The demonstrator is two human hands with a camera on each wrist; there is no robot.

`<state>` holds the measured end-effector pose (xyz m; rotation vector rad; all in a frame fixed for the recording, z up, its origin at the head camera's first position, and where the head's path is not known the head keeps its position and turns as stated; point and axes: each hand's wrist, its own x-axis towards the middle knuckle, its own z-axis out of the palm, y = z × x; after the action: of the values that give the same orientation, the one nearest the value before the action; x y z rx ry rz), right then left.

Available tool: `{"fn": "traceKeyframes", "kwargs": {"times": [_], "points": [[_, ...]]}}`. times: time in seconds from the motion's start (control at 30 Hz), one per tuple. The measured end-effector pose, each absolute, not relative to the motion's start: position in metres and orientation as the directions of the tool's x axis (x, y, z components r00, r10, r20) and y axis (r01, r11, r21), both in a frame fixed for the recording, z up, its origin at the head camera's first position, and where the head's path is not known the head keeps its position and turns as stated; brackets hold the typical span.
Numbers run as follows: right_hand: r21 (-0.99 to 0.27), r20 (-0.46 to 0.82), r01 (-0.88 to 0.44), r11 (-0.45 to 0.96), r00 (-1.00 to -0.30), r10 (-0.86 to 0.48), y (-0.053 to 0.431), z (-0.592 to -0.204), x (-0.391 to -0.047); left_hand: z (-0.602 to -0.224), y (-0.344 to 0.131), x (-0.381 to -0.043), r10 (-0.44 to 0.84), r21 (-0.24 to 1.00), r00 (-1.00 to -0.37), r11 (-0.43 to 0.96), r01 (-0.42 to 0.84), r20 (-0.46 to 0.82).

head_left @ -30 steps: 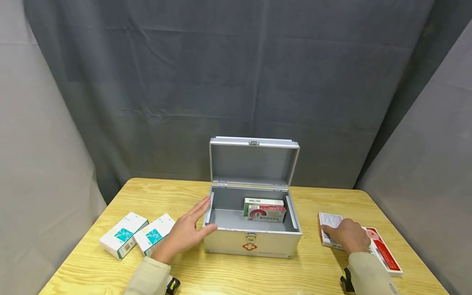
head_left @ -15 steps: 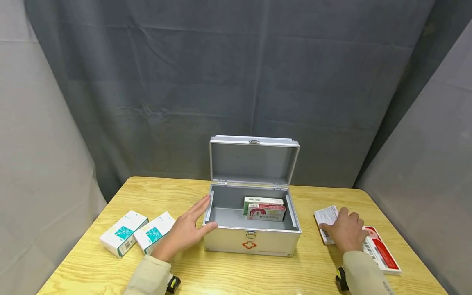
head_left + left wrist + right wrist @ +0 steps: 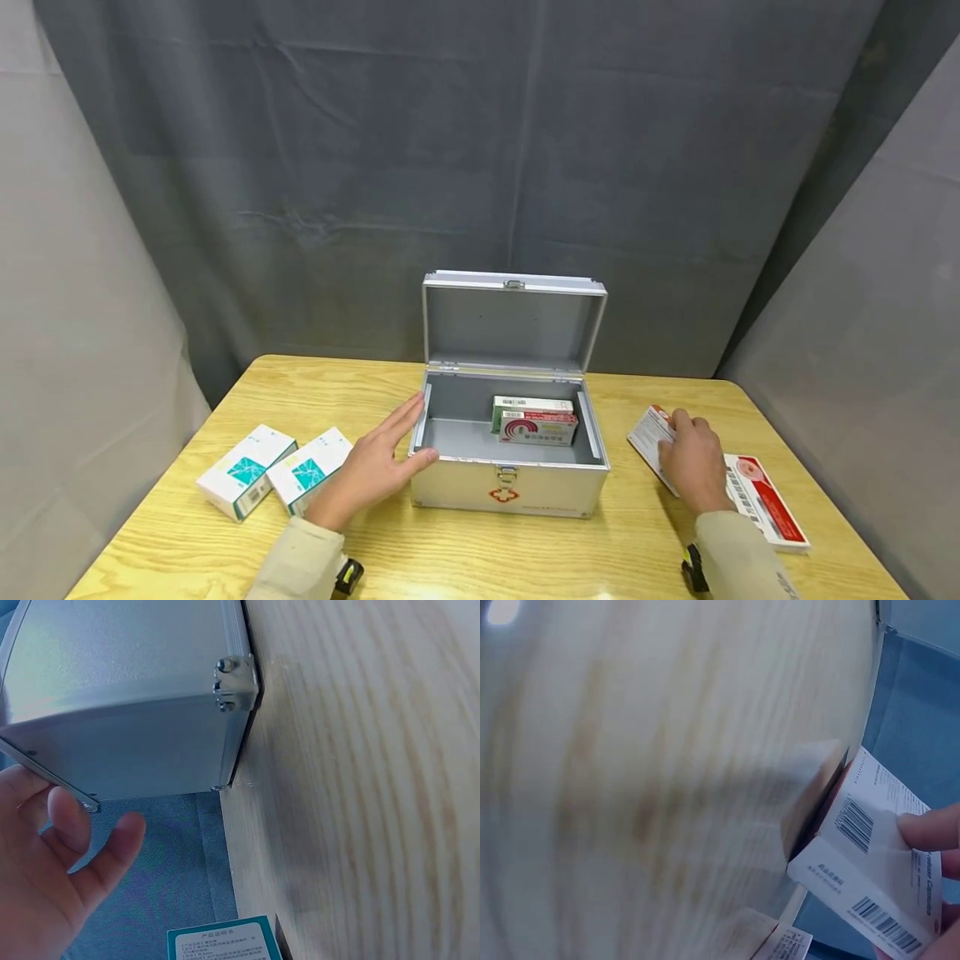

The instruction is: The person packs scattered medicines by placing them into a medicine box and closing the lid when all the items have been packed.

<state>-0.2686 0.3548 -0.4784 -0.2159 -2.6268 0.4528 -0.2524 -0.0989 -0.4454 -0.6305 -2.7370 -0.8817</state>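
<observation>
At the table's (image 3: pixel 480 562) right, a person's right hand (image 3: pixel 693 465) pinches a white carton (image 3: pixel 877 840) near a red-and-white box (image 3: pixel 772 504). The left hand (image 3: pixel 372 468), loosely open, meets the raised-lid metal case's (image 3: pixel 457 485) left rim.

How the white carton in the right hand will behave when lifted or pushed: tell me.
The carton will probably stay stiff, since its edges look straight. Its smooth-looking printed sides might slip a little. Being flat-sided, it would likely slide rather than roll if pushed along the table.
</observation>
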Motion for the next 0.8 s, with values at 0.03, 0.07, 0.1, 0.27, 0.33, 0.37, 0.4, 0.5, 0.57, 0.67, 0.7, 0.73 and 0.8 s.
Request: {"fn": "traceKeyframes", "kwargs": {"times": [0.03, 0.07, 0.1, 0.27, 0.33, 0.37, 0.4, 0.5, 0.57, 0.67, 0.7, 0.73, 0.8], "points": [[-0.342, 0.424, 0.063, 0.938, -0.88, 0.214, 0.353, -0.478, -0.268, -0.445, -0.099, -0.252, 0.336, 0.51, -0.889, 0.73, 0.454, 0.31], [-0.331, 0.434, 0.053, 0.942, -0.878, 0.202, 0.352, -0.477, -0.267, -0.445, -0.099, -0.252, 0.337, 0.513, -0.889, 0.729, 0.454, 0.31], [-0.319, 0.437, 0.048, 0.946, -0.879, 0.192, 0.35, -0.477, -0.267, -0.445, -0.099, -0.252, 0.338, 0.515, -0.889, 0.726, 0.456, 0.309], [-0.285, 0.457, 0.035, 0.958, -0.873, 0.168, 0.345, -0.474, -0.266, -0.448, -0.099, -0.253, 0.334, 0.531, -0.892, 0.718, 0.45, 0.305], [-0.283, 0.466, 0.032, 0.959, -0.869, 0.167, 0.344, -0.474, -0.265, -0.449, -0.1, -0.254, 0.332, 0.53, -0.892, 0.719, 0.45, 0.307], [-0.284, 0.467, 0.033, 0.958, -0.868, 0.168, 0.344, -0.474, -0.265, -0.449, -0.1, -0.254, 0.332, 0.53, -0.892, 0.719, 0.449, 0.306], [-0.284, 0.469, 0.032, 0.958, -0.867, 0.167, 0.344, -0.474, -0.265, -0.449, -0.1, -0.254, 0.333, 0.531, -0.892, 0.717, 0.45, 0.306], [-0.282, 0.468, 0.029, 0.959, -0.869, 0.164, 0.345, -0.475, -0.265, -0.449, -0.1, -0.254, 0.334, 0.532, -0.892, 0.717, 0.451, 0.306], [-0.279, 0.461, 0.034, 0.96, -0.872, 0.165, 0.345, -0.475, -0.265, -0.449, -0.1, -0.253, 0.331, 0.536, -0.893, 0.716, 0.448, 0.305], [-0.274, 0.437, 0.05, 0.96, -0.883, 0.171, 0.344, -0.475, -0.264, -0.448, -0.099, -0.253, 0.329, 0.531, -0.894, 0.721, 0.446, 0.305], [-0.275, 0.426, 0.056, 0.96, -0.888, 0.174, 0.344, -0.475, -0.264, -0.448, -0.099, -0.253, 0.327, 0.532, -0.894, 0.72, 0.445, 0.306], [-0.275, 0.417, 0.062, 0.96, -0.892, 0.177, 0.344, -0.474, -0.264, -0.448, -0.099, -0.253, 0.327, 0.531, -0.894, 0.72, 0.446, 0.308], [-0.275, 0.4, 0.069, 0.959, -0.899, 0.179, 0.343, -0.473, -0.263, -0.448, -0.099, -0.253, 0.327, 0.531, -0.892, 0.718, 0.449, 0.313]]}}
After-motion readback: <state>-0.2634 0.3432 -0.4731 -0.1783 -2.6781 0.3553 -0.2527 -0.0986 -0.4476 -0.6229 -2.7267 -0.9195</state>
